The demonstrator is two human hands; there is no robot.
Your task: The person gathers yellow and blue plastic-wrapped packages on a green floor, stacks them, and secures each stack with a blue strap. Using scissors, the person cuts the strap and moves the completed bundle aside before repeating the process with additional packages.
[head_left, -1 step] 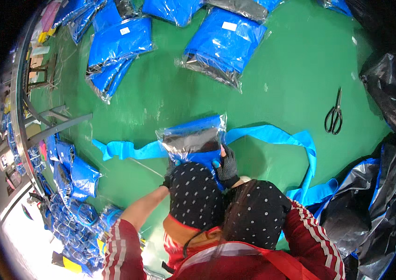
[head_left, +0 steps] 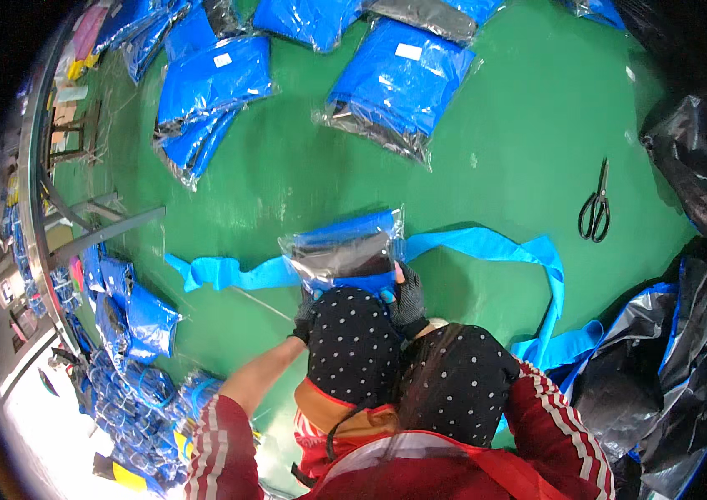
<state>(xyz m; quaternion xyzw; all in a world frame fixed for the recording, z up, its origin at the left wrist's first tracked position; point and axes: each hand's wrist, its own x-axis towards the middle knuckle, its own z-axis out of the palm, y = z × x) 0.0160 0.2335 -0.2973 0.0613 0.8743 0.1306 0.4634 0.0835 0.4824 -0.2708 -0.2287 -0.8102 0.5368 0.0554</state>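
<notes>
In front of my knees is a folded blue and black sheet packed in a clear plastic bag (head_left: 343, 257). My left hand (head_left: 307, 312), in a dark fingerless glove, is closed on its near left edge. My right hand (head_left: 408, 298), gloved the same way, grips the near right edge, thumb toward the bag. My knees in black dotted cloth (head_left: 353, 340) hide the bag's near part and some of the fingers. A light blue strip (head_left: 241, 273) lies on the floor, passing behind or beneath the bag and curving out to the right.
Several bagged blue packs (head_left: 399, 79) lie on the green floor ahead. Black-handled scissors (head_left: 595, 212) rest at the right. Black and blue sheeting (head_left: 645, 375) is heaped along the right side. At the left stand a metal frame (head_left: 112, 232) and a pile of tied blue bundles (head_left: 132, 400).
The view and my knees have shifted very slightly. Both hands keep their grip on the bag, which stays in nearly the same place.
</notes>
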